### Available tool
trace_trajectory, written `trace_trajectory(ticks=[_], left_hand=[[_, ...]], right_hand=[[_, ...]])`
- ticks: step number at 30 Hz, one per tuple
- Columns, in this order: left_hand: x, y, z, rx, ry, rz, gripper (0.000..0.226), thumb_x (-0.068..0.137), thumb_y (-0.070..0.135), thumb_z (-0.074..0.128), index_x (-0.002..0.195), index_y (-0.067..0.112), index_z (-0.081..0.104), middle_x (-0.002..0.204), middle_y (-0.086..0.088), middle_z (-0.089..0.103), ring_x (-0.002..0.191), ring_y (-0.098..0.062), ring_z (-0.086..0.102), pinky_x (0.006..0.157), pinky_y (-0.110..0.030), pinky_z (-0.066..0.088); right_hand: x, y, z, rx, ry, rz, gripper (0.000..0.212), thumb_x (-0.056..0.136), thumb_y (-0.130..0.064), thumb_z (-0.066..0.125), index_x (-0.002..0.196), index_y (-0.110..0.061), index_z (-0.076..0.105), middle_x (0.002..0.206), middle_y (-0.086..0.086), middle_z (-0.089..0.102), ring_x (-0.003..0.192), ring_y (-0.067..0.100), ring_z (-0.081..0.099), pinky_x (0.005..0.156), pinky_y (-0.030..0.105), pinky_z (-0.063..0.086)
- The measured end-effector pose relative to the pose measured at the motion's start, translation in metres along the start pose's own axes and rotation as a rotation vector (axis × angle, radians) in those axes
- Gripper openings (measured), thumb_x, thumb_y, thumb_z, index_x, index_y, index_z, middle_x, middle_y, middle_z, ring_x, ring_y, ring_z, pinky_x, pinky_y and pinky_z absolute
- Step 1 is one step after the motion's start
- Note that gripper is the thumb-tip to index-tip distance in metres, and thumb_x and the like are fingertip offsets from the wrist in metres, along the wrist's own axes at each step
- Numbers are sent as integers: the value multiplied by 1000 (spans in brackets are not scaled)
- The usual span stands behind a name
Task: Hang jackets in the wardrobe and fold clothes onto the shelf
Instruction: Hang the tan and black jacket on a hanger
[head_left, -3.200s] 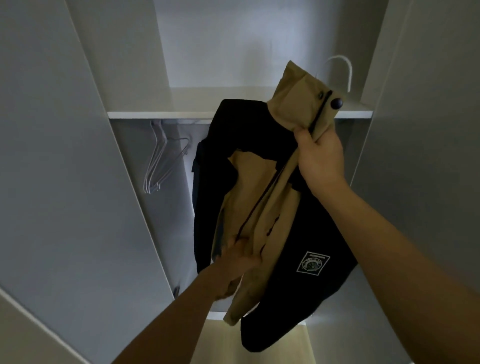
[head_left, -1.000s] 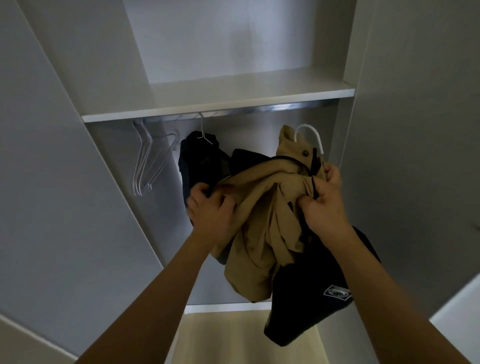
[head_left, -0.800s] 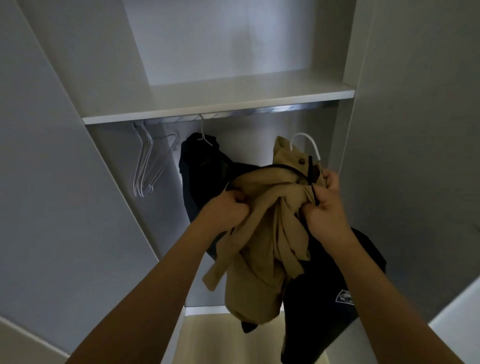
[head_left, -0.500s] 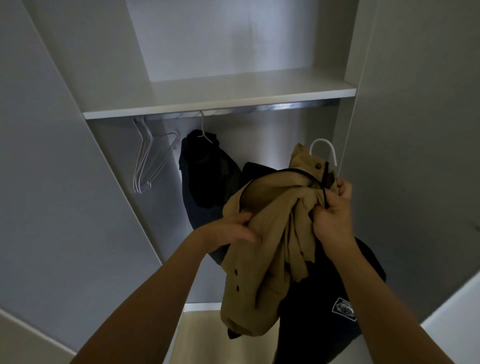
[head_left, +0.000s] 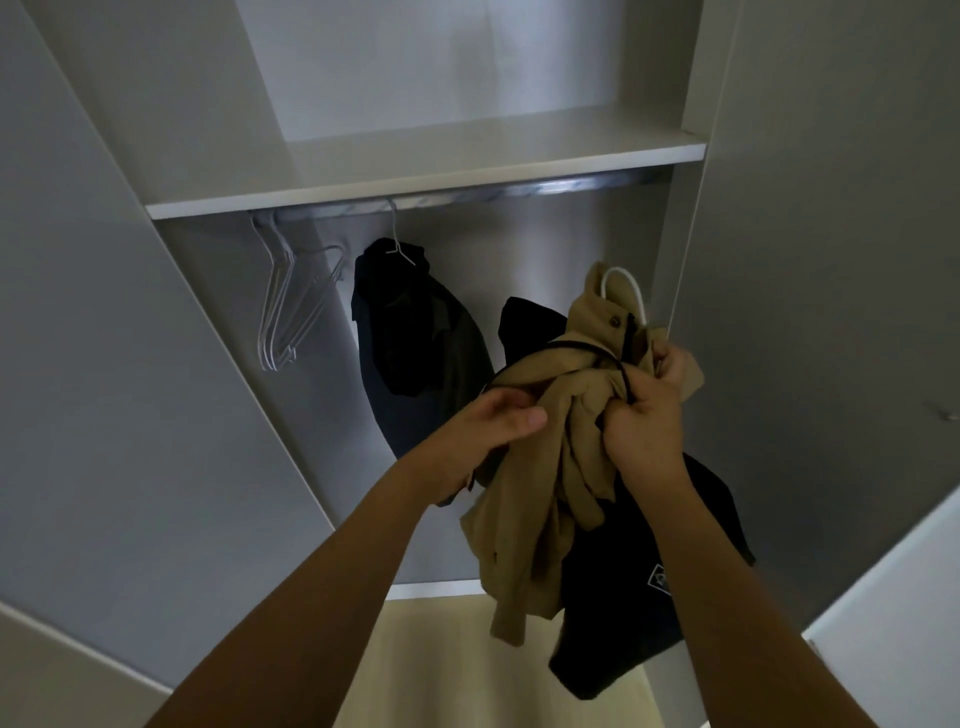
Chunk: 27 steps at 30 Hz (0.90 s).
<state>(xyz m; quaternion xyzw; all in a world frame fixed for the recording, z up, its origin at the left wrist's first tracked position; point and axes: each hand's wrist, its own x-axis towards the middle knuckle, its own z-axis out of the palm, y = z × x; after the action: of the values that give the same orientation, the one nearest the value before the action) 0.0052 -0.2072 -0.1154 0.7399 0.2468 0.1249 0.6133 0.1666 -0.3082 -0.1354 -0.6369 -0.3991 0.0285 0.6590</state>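
A tan and black jacket (head_left: 524, 525) hangs bunched in front of the open wardrobe, below the rail (head_left: 519, 189). Its collar sits on a white hanger (head_left: 626, 283) whose hook pokes out at the top. My right hand (head_left: 647, 415) grips the bunched tan fabric and a black cord near the collar. My left hand (head_left: 493, 421) rests against the tan fabric on the left with fingers extended. The jacket's black side (head_left: 634, 613) with a small white patch dangles lowest. A dark jacket (head_left: 415, 338) hangs on the rail.
Several bare wire hangers (head_left: 291, 306) hang at the rail's left end. A white shelf (head_left: 415, 171) spans the wardrobe above the rail. Grey doors (head_left: 104, 364) stand open on both sides. The light wood floor (head_left: 441, 665) shows below.
My left hand has shifted along the bunched tan fabric while my right keeps its grip. The jacket and hanger have drifted slightly right and stay below the rail.
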Motion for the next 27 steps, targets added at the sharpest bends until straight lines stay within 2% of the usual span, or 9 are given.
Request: trace_trajectory(ticks=[3,7,11,14,16,19,21,23,27], left_hand=[[3,5,-6,31,-83,-59,51,75,47,67,119,22,60,127,-2,59,119,-20,56,109,-41,41],[8,10,-2,36,-178,-201,49,74,36,74,118,17,63,123,-3,65,113,-23,62,104,-42,47],[7,24,-4,-11,-244,-296,16,81,10,72,95,18,73,104,-7,72,98,-26,69,81,-33,56],[11,35,5,454,188,126,32,83,-7,53,62,16,48,67,-5,49,61,-17,48,60,-31,41],[4,35,20,1053,532,544,23,82,0,48,66,16,43,71,-1,43,59,-13,39,50,-30,32],[-13,-2,33,1365,632,954,8,82,7,59,87,11,53,87,-9,59,74,-21,51,59,-28,42],[-21,-33,22,1365,640,888,22,75,10,76,89,9,59,89,-11,64,78,-26,58,66,-33,49],[-27,-59,10,1362,634,677,25,67,12,85,83,10,65,87,-11,65,73,-25,60,63,-33,51],[-38,-94,-10,1198,704,234,22,77,21,79,89,7,67,91,-12,62,75,-25,58,67,-35,50]], right_hand=[[-7,3,-4,-61,-21,-43,24,85,4,51,77,-16,62,121,-11,36,98,-12,43,84,9,36],[-17,7,-10,-180,6,-51,18,80,-10,47,75,-8,63,120,-13,36,99,6,45,74,16,38],[-25,9,-21,-349,-8,-62,23,79,-19,45,80,-10,66,131,-2,39,90,5,43,60,21,37],[-33,15,-19,-471,-10,-51,13,79,-13,50,78,-10,62,132,2,38,84,11,43,56,19,30],[-36,17,-13,-472,50,47,11,81,-11,53,81,-11,64,135,3,38,85,15,45,58,21,30],[-34,16,-14,-296,167,213,17,81,-13,49,82,-14,65,134,0,36,88,15,45,65,25,35],[-34,17,-20,-155,211,298,16,83,-6,50,78,-13,63,130,-5,35,95,19,48,77,33,38],[-37,18,-23,-72,242,354,15,83,0,49,80,-6,62,123,-8,35,93,18,48,83,36,41],[-40,12,-15,134,298,410,17,84,9,44,87,1,59,117,-6,36,87,9,50,96,36,46]])
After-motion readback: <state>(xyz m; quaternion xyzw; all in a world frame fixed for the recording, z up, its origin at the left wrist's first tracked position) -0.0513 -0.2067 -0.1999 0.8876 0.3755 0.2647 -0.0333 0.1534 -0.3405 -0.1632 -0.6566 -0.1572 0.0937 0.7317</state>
